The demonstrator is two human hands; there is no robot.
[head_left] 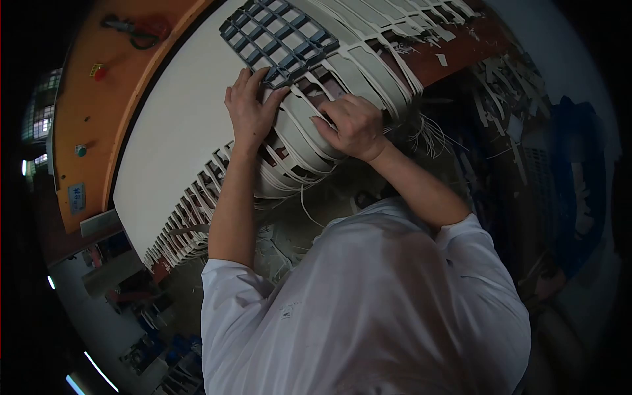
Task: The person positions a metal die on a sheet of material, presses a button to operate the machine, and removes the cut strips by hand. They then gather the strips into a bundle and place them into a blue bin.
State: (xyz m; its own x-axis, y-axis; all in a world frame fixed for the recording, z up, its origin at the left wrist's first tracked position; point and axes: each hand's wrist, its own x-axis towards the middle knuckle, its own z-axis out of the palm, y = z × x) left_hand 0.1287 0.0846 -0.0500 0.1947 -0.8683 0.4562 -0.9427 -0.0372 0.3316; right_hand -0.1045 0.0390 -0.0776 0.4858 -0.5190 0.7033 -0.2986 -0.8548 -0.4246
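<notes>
- At the front edge of the white stack (178, 105), the left hand (253, 105) is half open, its fingers spread over the lower corner of the dark blue grid (282, 41); it seems to press there to steady grid and sheets together.
- Just beside it, the right hand (355, 125) is curled into a loose fist, knuckles up, among the pale cut strips (309, 115). Whether it grips a strip cannot be told, since the palm is hidden; the bend of the fingers suggests a hooking hold.
- The grid lies on top of the stack, near its front edge, perhaps so that its weight and the left hand keep the sheets from shifting.
- The strips run past the stack's edge and bow down toward the person, which leaves them within reach of both hands.
- Right of the stack, small scraps (442, 60) lie on the reddish table (431, 71), and thin strands (431, 135) dangle from the bowed strips, well clear of the left hand.
</notes>
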